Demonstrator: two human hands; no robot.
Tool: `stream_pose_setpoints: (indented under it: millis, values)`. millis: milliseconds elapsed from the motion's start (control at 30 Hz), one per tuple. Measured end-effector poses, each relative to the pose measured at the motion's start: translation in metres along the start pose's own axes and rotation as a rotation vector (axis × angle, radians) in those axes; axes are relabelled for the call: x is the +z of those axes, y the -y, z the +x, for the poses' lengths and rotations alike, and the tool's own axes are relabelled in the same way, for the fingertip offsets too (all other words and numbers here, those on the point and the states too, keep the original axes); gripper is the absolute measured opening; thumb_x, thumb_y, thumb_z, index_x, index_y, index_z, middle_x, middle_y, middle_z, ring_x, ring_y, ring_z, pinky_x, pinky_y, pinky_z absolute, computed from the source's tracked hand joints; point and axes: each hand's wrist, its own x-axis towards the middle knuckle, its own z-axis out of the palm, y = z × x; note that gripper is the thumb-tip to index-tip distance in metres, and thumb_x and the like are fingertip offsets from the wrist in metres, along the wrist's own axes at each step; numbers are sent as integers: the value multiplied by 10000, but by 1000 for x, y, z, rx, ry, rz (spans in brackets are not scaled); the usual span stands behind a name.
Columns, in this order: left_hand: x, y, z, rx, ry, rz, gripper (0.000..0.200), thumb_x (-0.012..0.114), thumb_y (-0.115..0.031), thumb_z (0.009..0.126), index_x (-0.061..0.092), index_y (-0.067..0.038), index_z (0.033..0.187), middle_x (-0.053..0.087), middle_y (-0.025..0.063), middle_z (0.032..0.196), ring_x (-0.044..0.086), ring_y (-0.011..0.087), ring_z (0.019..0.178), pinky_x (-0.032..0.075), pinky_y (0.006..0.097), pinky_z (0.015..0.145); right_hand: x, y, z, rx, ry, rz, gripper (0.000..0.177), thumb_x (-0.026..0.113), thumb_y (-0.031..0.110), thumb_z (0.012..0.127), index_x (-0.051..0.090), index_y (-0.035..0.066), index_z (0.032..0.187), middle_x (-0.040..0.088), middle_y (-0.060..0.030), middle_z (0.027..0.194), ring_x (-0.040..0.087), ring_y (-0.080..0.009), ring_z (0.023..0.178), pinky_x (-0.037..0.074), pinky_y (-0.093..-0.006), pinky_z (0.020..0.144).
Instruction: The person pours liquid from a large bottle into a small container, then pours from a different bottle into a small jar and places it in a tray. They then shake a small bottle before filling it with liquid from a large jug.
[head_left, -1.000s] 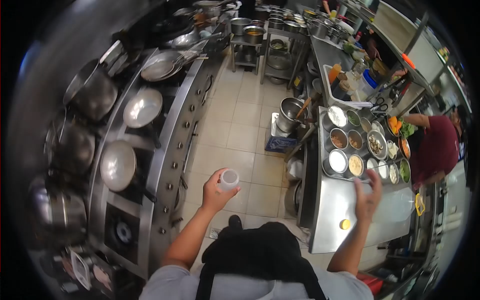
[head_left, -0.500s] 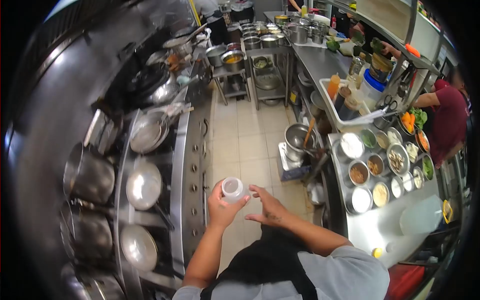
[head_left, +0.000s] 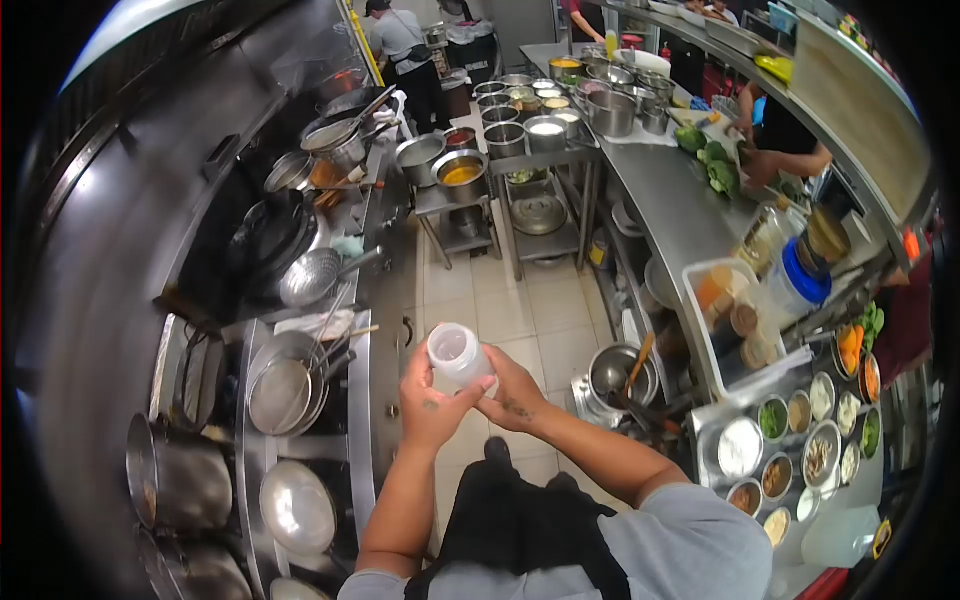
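Note:
A translucent white plastic bottle (head_left: 462, 358) with an open, wide mouth is held up over the floor between both hands, tilted so that its opening faces the camera. My left hand (head_left: 432, 402) wraps round its left and lower side. Against the bottle's right side rest the fingers of my right hand (head_left: 512, 390), closed round it near the base. The inside of the bottle looks pale, and I cannot make out any contents.
At left is a stove with pans (head_left: 298, 507) and a large pot (head_left: 180, 470). Ahead stand pots of food (head_left: 461, 175). The right counter (head_left: 655, 185) holds a sauce bin (head_left: 705, 330) and ingredient bowls (head_left: 740, 447). A person (head_left: 405, 50) stands far ahead; another's arms (head_left: 790, 165) reach over greens.
My right hand has closed in on the bottle from its right side. The bottle sits slightly higher, and the view has tilted up, showing more of the far kitchen.

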Motion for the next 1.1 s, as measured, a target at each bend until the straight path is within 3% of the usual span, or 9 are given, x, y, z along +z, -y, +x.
stream_pose_setpoints:
  millis: [100,133,267,333,533,600,733,833,1100]
  values:
    - [5,53,60,62,101,-2,528,867,-90,724,596,1,1168,652,87,1109,623,182,1061,488,341,933,-6,-23,64,158,-24,108,673,761,151,832,425,25,1402,617,-157,1255,632,-289,1142,499,-384,952]
    - [9,66,80,-5,124,-3,536,866,-95,727,592,-1,1179,654,89,1109,627,188,1057,493,340,929,-10,-32,86,137,-32,50,674,765,130,812,433,17,1388,635,-158,1225,655,-285,1097,507,-381,936]
    - [33,103,167,-71,216,-135,528,852,-129,762,588,-10,1204,661,86,1095,639,185,1029,518,342,905,-29,-62,157,86,-134,-85,678,771,123,804,436,20,1384,629,-162,1239,649,-276,1106,505,-381,933]
    - [50,120,209,-70,315,-203,519,841,-150,788,587,-9,1219,664,85,1112,643,179,1036,531,341,896,-47,-83,182,62,-185,-207,765,794,192,808,391,12,1433,570,-220,1319,610,-379,1153,508,-431,936]
    - [115,171,328,-34,449,-284,555,839,-110,777,560,10,1242,680,99,1126,658,175,1048,525,330,896,-112,-144,204,290,-390,-231,829,825,199,794,370,19,1463,554,-204,1361,592,-328,1208,507,-387,947]
    - [139,188,377,-60,459,-335,572,835,-91,774,544,7,1256,679,95,1113,662,169,1020,517,321,901,-143,-185,192,432,-488,-243,751,823,203,800,432,22,1416,578,-191,1324,602,-287,1181,504,-387,949]
    - [202,214,492,42,419,-389,543,828,-76,773,547,9,1230,676,82,1117,665,167,997,521,318,892,-210,-263,170,610,-600,-459,484,795,187,815,583,14,1214,629,-167,1157,632,-297,1063,511,-382,880]
    - [256,231,586,82,373,-172,501,818,-81,770,575,11,1199,697,90,1061,673,162,958,534,309,853,-262,-303,177,634,-576,-587,426,781,168,811,603,20,1169,629,-165,1109,632,-325,1023,509,-392,864]
    - [431,287,809,159,292,-151,476,824,-127,733,608,35,1124,712,128,1026,686,182,913,531,317,824,-379,-375,280,602,-631,-619,360,766,163,812,625,31,1116,627,-161,1099,617,-352,1041,504,-415,889]
